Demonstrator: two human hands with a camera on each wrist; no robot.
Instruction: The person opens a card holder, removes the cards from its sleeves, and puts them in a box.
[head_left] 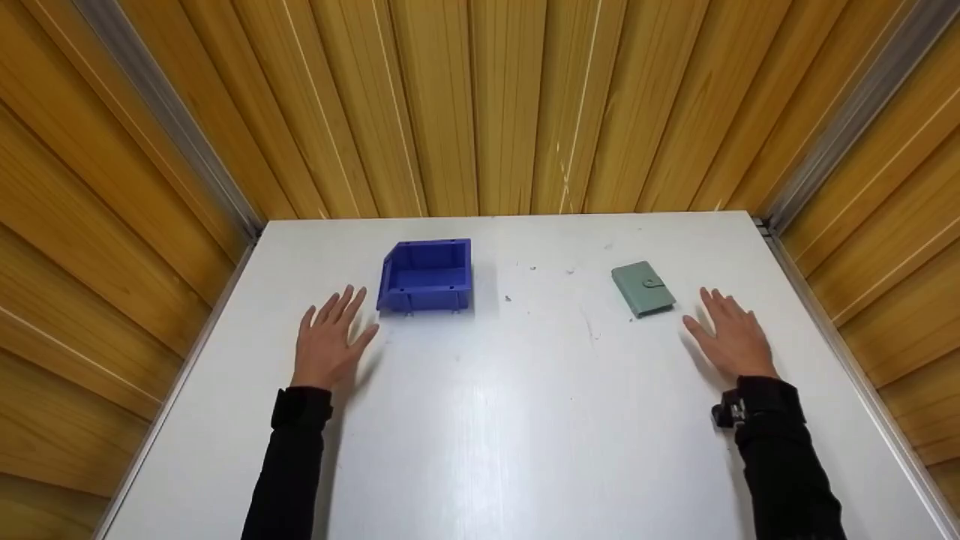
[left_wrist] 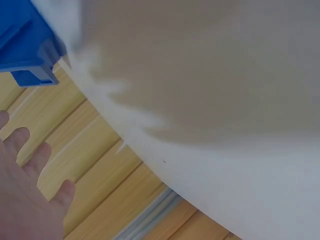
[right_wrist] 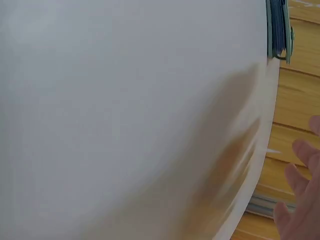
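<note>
A blue plastic storage bin (head_left: 427, 298) stands at the back left of the white table, its hollow facing up. Just left of and in front of it is my left hand (head_left: 328, 349), fingers spread and holding nothing. The left wrist view shows part of the same bin (left_wrist: 25, 40) and the left hand (left_wrist: 30, 185) apart from it. A small green notebook (head_left: 637, 285) with a strap clasp lies at the back right. To its right, my right hand (head_left: 731, 341) is spread and holds nothing. In the right wrist view, the notebook's page edges (right_wrist: 277, 27) appear beyond the right hand (right_wrist: 305, 195).
The white table (head_left: 487, 420) carries a few small dark marks between bin and notebook. Wood-patterned walls (head_left: 502, 105) rise behind it and on both sides. Grey metal posts (head_left: 180, 112) stand at the corners.
</note>
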